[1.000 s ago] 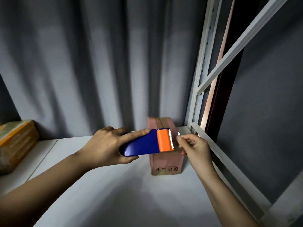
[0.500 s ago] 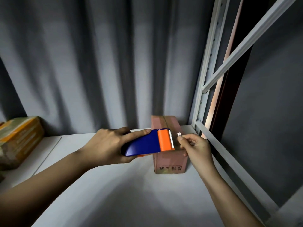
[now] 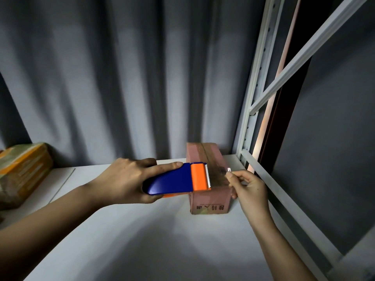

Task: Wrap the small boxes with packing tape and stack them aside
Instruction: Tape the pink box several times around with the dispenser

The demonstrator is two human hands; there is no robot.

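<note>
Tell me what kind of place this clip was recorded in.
Probably a storeroom or packing corner: a white shelf surface inside a slotted metal rack frame, a small cardboard box being taped with a blue and orange tape dispenser, and wrapped parcels set aside.

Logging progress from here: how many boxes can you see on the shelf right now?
2. A small pinkish-brown cardboard box stands under the hands, beside the right shelf frame. A tape-wrapped orange and green box sits at the far left, cut off by the frame edge; more may lie out of view.

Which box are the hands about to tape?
The pinkish-brown box beside the shelf post, right under the tape dispenser. The orange-striped package sits far left, away from both hands.
</note>
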